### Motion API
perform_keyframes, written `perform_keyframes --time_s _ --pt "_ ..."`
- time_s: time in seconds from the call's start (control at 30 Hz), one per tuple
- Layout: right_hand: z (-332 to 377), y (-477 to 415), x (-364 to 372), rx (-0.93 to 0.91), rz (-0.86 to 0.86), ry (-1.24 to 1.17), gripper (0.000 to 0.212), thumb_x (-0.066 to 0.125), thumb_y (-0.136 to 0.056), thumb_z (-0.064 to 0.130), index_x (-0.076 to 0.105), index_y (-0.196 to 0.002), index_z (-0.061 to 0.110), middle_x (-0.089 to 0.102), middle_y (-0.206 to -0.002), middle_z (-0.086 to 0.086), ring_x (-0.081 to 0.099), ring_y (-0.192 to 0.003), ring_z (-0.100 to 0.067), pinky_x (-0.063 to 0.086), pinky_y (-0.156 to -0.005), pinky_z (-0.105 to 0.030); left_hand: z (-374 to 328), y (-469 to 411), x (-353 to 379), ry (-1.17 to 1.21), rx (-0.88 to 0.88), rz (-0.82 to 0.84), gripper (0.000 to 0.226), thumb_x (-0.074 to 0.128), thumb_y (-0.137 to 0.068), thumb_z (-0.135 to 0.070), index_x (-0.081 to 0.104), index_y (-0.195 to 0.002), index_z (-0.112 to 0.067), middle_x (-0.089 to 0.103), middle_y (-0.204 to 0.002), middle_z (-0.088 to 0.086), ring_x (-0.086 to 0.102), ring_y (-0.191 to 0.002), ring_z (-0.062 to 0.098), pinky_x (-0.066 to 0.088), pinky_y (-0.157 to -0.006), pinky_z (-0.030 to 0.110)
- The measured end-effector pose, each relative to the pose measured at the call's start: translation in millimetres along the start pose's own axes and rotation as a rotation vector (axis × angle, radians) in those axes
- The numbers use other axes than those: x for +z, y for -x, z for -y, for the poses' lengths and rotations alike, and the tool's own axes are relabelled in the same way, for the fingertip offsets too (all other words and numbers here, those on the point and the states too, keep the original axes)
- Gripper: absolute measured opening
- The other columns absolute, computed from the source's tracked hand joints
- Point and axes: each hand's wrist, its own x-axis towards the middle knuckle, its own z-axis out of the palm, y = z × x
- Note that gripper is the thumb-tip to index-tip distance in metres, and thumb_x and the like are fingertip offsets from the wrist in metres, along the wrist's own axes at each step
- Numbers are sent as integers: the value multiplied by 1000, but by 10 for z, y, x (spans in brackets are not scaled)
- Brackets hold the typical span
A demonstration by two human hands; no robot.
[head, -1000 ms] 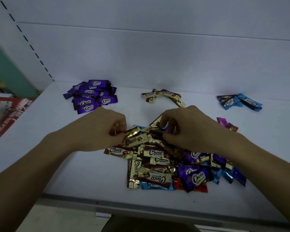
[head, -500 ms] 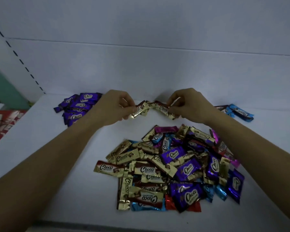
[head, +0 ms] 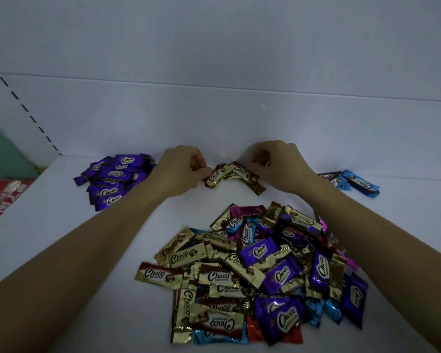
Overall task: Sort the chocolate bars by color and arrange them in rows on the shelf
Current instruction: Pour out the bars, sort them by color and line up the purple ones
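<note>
Near edge of flat white shelf (head: 61, 250): loose mixed heap of foil-wrapped chocolate bars (head: 260, 271), gold, purple, blue, red, magenta, overlapping.

Beyond heap, centre back: small cluster of gold-and-brown foil bars (head: 233, 174) lying on shelf. Left hand (head: 181, 171) curled, thumb and fingertips pinching cluster's left end. Right hand (head: 280, 166) curled, fingers pinching its right end.

Back left: pile of purple foil bars (head: 115, 179). Back right: few blue foil bars (head: 357, 183), just beside right wrist.

Farthest: plain white back panel (head: 214, 118).

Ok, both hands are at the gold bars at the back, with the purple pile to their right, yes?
No: the head view shows the purple pile to their left. The left hand and right hand are indeed at the gold bars.
</note>
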Motion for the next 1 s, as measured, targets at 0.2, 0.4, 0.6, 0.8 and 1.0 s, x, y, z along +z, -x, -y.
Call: perform_keyframes --time_s 0.2,0.4,0.6,0.8,1.0 --pt "230 271 -137 -182 63 109 15 68 -91 29 68 -102 19 66 -91 5 51 -69 0 53 -73 -34 140 392 -293 -215 122 28 18 70 -87 -41 66 -92 -24 63 -82 -13 60 -67 4 48 -62 25" --pt "581 585 -113 -320 218 106 24 67 -92 35 68 -115 27 60 -99 14 50 -82 0 40 -72 -12 283 893 -485 -322 121 81 19 64 -89 -46 66 -100 -31 63 -84 -18 59 -65 0 42 -62 15" --pt "884 774 -75 -428 410 152 36 60 -94 49 63 -126 33 60 -105 10 50 -99 -6 39 -83 -20 239 1279 -443 -333 218 162 31 61 -86 -58 63 -109 -38 59 -88 -22 59 -75 -1 37 -58 13" --pt "1063 860 94 -477 456 113 43 63 -90 53 61 -129 34 56 -111 7 45 -101 -7 41 -82 -24 211 1395 -340 -331 208 155 24 67 -84 -51 69 -101 -34 57 -85 -18 55 -72 0 42 -61 16" --pt "1098 887 183 -526 393 137 32 66 -89 51 71 -113 31 56 -104 5 46 -97 -11 46 -77 -29 215 1381 -312 -239 126 221 17 73 -84 -40 67 -98 -33 57 -88 -16 57 -75 3 44 -62 14"
